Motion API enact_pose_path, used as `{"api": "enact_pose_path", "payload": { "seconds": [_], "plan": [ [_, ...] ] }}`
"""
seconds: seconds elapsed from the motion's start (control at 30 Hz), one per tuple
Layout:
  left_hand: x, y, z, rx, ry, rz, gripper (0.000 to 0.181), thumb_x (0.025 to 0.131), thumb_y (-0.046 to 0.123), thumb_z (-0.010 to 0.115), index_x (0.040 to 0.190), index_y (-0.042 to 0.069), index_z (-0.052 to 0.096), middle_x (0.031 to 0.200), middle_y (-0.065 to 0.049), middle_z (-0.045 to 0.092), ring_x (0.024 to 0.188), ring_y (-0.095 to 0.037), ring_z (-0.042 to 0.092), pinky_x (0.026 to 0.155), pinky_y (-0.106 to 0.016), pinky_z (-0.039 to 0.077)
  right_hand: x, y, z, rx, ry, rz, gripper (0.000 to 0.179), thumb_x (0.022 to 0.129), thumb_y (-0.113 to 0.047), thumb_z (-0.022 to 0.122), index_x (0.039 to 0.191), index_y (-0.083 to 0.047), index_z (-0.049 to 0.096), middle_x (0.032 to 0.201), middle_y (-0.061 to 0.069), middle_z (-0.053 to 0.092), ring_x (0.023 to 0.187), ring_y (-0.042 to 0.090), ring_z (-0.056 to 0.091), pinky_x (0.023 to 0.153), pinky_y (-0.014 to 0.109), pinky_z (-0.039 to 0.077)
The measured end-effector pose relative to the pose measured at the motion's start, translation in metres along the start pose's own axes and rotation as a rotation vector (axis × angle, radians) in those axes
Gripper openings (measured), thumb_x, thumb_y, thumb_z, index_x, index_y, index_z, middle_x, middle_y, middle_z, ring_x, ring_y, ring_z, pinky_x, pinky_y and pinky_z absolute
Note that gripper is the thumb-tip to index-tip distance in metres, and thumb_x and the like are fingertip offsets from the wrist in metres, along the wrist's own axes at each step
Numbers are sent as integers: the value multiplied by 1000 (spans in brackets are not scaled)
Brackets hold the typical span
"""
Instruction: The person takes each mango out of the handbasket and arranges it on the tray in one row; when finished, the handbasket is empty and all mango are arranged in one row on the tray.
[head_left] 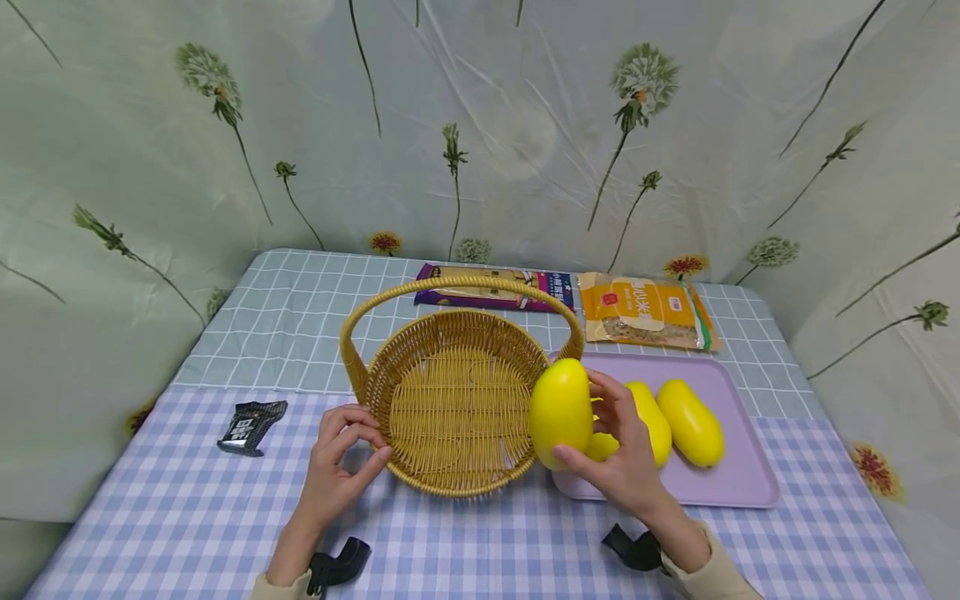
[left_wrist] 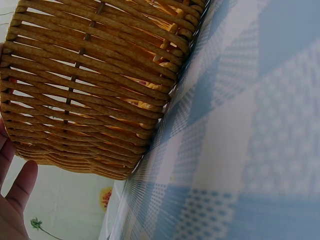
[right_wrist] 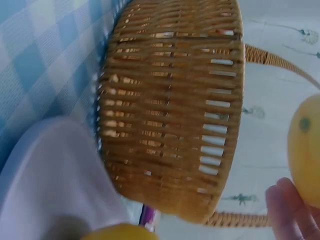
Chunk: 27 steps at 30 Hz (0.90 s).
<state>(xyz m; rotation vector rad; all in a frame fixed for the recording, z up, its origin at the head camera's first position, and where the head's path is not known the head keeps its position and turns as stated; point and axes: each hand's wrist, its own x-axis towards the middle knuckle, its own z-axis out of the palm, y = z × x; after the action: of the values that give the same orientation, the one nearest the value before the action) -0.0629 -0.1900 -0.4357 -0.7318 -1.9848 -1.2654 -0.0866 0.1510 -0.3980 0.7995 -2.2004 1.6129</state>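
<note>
A round wicker basket (head_left: 468, 492) with a tall arched handle stands at the middle of the table, and I see nothing inside it. My right hand (head_left: 622, 450) grips a yellow mango (head_left: 560, 412) above the basket's right rim; the right wrist view shows this mango (right_wrist: 306, 150) at its right edge. On a lilac tray (head_left: 738, 479) at the right lie more mangoes (head_left: 692, 423), partly hidden behind the hand. My left hand (head_left: 341, 458) rests its fingertips at the basket's left rim. In the left wrist view its thumb (left_wrist: 24, 182) is extended beside the woven wall.
Behind the basket lies a purple noodle-like packet (head_left: 495, 287), next to an orange bag of grain (head_left: 645, 312). A small black wrapped packet (head_left: 251, 427) is on the left. A checked cloth (head_left: 450, 550) covers the table, and a flowered curtain (head_left: 525, 125) hangs behind.
</note>
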Motion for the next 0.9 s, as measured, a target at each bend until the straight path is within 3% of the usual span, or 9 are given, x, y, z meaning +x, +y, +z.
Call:
{"api": "enact_pose_path", "payload": {
  "seconds": [0.2, 0.43, 0.53, 0.9],
  "plan": [
    [-1, 0, 0, -5, -3, 0, 25, 90, 25, 67, 75, 7, 60, 89, -17, 55, 98, -33, 45, 97, -31, 30, -7, 4, -14, -6, 116, 43, 83, 67, 13, 72, 139, 1, 33, 122, 7, 52, 100, 14, 58, 81, 21, 49],
    [-1, 1, 0, 1, -4, -13, 26, 89, 25, 67, 74, 6, 59, 89, -15, 55, 97, -34, 45, 97, -31, 30, -13, 15, -29, 184, 277, 17, 76, 73, 20, 59, 140, 4, 28, 123, 15, 46, 102, 21, 52, 92, 20, 43],
    [-1, 0, 0, 0, -2, -6, 25, 89, 25, 67, 74, 7, 59, 90, -13, 56, 97, -33, 45, 96, -31, 30, -13, 18, -38, 218, 348, 45, 73, 76, 21, 57, 140, 1, 29, 122, 15, 44, 103, 21, 52, 92, 20, 42],
    [-2, -1, 0, -5, -3, -10, 24, 89, 24, 67, 74, 7, 59, 89, -16, 55, 98, -31, 45, 96, -31, 30, -18, 36, -78, -105, 566, 298, 71, 83, 10, 64, 143, -12, 35, 124, 2, 42, 101, 17, 47, 88, 13, 41]
  ]
}}
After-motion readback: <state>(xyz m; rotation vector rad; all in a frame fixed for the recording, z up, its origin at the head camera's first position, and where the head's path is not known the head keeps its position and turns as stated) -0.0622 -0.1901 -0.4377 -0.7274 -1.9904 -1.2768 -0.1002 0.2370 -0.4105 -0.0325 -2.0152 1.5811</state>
